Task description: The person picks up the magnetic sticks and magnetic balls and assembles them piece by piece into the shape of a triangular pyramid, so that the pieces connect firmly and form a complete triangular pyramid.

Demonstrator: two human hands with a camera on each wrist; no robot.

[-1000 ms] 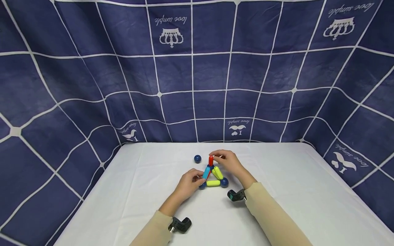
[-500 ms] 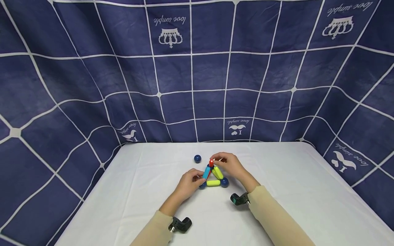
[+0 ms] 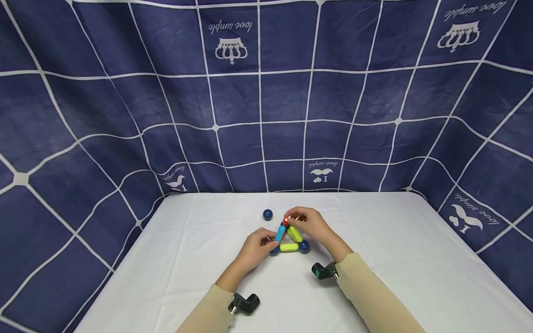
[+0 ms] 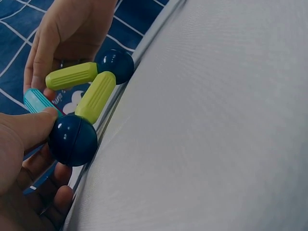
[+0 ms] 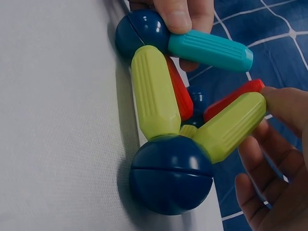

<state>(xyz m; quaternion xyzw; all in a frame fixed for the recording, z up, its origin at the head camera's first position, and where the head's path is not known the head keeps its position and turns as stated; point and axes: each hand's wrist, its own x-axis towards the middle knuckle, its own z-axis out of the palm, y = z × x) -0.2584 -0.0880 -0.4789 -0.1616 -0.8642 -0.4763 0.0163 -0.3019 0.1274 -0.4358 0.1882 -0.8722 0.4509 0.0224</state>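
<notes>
A magnetic stick-and-ball frame stands on the table, its triangular base joining a left ball [image 3: 274,250], a right ball [image 5: 171,174] and a back ball [image 5: 196,103]. One yellow stick [image 5: 155,94] links the two front balls. My left hand [image 3: 253,250] pinches the turquoise stick [image 5: 211,50] rising at a slant from the left ball, thumb on its lower end. With thumb and fingers, my right hand [image 3: 310,223] pinches the top of a red stick [image 5: 232,100] that leans up from the back ball. Another yellow stick [image 5: 232,126] slants up from the right ball, near my right thumb.
A loose blue ball [image 3: 268,214] lies behind the frame, to its left. White cloth covers the table [image 3: 200,231]. A dark blue checked curtain [image 3: 287,101] surrounds its back and sides.
My right hand has shifted slightly down and nearer, tipping the red stick's top from upright toward the frame's middle. My left hand stays on the turquoise stick.
</notes>
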